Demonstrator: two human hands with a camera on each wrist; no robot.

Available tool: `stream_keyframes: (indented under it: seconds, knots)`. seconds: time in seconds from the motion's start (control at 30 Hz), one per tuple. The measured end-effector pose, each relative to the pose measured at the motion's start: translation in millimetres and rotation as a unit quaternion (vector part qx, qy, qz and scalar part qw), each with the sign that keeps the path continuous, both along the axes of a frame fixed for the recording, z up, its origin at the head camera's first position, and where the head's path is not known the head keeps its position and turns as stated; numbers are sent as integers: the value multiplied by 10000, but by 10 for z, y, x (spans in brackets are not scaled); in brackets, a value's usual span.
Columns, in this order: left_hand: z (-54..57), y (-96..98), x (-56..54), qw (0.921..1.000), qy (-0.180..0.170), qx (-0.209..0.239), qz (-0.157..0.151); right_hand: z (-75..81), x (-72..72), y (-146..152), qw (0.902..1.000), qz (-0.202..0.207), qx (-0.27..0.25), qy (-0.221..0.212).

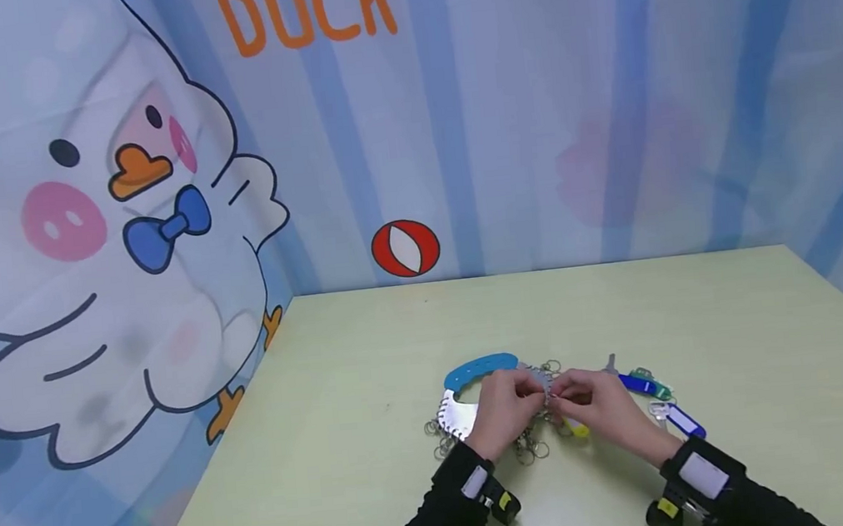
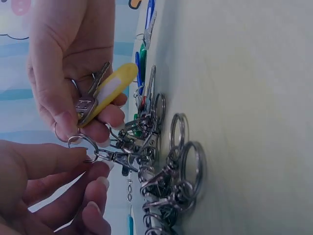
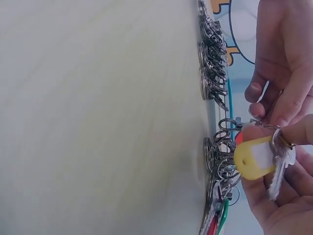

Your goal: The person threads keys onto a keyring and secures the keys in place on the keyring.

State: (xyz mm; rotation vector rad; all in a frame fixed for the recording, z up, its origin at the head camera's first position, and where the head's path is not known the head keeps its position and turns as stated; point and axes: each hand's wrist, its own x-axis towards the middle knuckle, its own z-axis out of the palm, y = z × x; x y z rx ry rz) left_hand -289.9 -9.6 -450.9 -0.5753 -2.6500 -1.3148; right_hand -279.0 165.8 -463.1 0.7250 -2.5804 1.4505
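Note:
My left hand pinches a metal key ring that hangs from a swivel clasp. Close against it, my right hand holds a silver key and a yellow key tag with a white label. The fingertips of both hands meet at the ring; whether the key's own loop is threaded onto it, I cannot tell. Beneath the hands lies a round key holder with a blue handle and a silver plate, lined with several clasps and rings.
On the table, right of the holder, lie keys with a blue tag, a green tag and another blue tag. A printed cloth rises behind the table's back edge.

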Motion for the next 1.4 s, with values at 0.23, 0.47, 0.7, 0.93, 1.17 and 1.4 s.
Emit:
stream_keyframes:
  seconds: [0.23, 0.47, 0.7, 0.93, 1.17, 1.4]
  knots:
    - [-5, -47, 29, 9996, 186, -91, 174, -7, -36, -45, 9999, -52, 11, -99]
    - [-4, -45, 1, 9990, 386, -194, -145, 81, -43, -11, 9978, 80, -268, -607]
    - [17, -24, -30, 9969, 692, -110, -363, 140, -37, 38, 9926, 113, -502, -1096]
    - [-9, -1, -49, 9982, 519, -203, -237, 111, -25, 38, 9913, 470, -763, -967]
    - [-38, -16, -24, 9967, 658, -198, -439, 104, -57, 53, 9901, 324, -612, -1219]
    - [-56, -27, -13, 9968, 688, 139, -387, 118, -61, 48, 9863, 489, -694, -1414]
